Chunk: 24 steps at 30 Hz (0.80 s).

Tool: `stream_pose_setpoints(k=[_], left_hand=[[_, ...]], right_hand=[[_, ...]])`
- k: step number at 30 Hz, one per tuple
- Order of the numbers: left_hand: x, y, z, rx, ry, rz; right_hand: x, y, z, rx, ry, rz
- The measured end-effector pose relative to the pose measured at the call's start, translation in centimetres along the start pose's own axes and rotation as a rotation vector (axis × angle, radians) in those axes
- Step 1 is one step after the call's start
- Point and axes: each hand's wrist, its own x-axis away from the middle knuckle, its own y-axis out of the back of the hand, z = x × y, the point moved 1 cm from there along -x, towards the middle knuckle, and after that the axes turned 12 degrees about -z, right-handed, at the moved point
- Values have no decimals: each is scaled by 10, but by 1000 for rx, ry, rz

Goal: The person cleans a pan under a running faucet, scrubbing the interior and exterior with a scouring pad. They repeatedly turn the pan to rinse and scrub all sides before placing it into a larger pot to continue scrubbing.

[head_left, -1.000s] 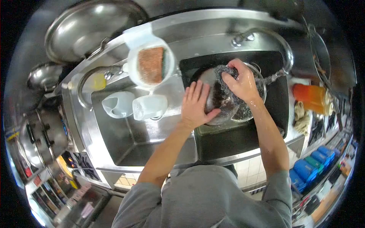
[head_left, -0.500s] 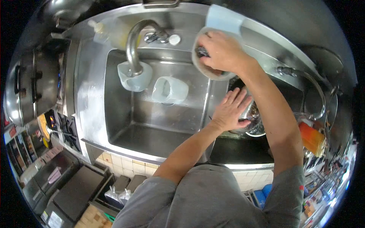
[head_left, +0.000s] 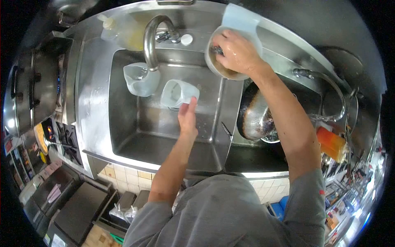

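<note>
The work in hand looks partway, not finished. The metal pan point(head_left: 257, 117) lies tilted in the right basin point(head_left: 255, 158), with some shiny parts, but also with brown and dark marks on its surface, so I judge that it is not clean all over. No hand is on it. The right hand point(head_left: 236, 51) is inside the white tub point(head_left: 209, 62) behind the basins; its fingers are bent round a dark scrubber point(head_left: 217, 50), almost closed, and their tips are partly hidden. The left hand point(head_left: 188, 119) is above the left basin point(head_left: 173, 150), with one finger stretched up to the lower right edge of the nearer plastic container point(head_left: 180, 94). This finger seems to touch it, but I cannot tell how far open the hand is, or whether it has a grip. A second plastic container point(head_left: 140, 80) lies just beside, at the left; both are inside the basin, and I cannot tell if they are washed. Water runs from the right tap point(head_left: 339, 99), so the rinsing side is in use, while no water is seen from the left tap point(head_left: 149, 43).
</note>
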Motion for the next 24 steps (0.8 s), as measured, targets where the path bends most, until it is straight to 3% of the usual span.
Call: stream_pose_setpoints(k=[1,3,4,6,7,10,13,17,20,21,24], left_hand=[[-10,-9,-5,48,36,5],[-33,-16,-7,74,87,30],[-48,-15,-6,67,128,45],[-51,-7,-4,99,169,97],[-45,-2,-10,151,159,132],[-59,31,-32,116,107,-26],[-70,75,-37,108,105,29],[-58,111,-40,-4,84,-11],[-64,151,-24,-218,-23,-96],[-70,166,-19,-274,-56,-100],[-58,186,-24,-283,-94,-95]], right_hand=[[0,11,-4,14,-13,-4],[1,44,-12,-102,54,-298],[0,68,-9,-82,31,-295],[8,120,-2,-226,49,-537],[24,129,-10,-190,30,-540],[83,138,-28,-310,-154,-548],[162,116,-53,-155,-302,-292],[239,97,-99,-140,-535,-293],[268,109,-126,-65,-958,-282],[272,117,-131,-69,-1029,-236],[298,98,-165,-181,-1143,-355]])
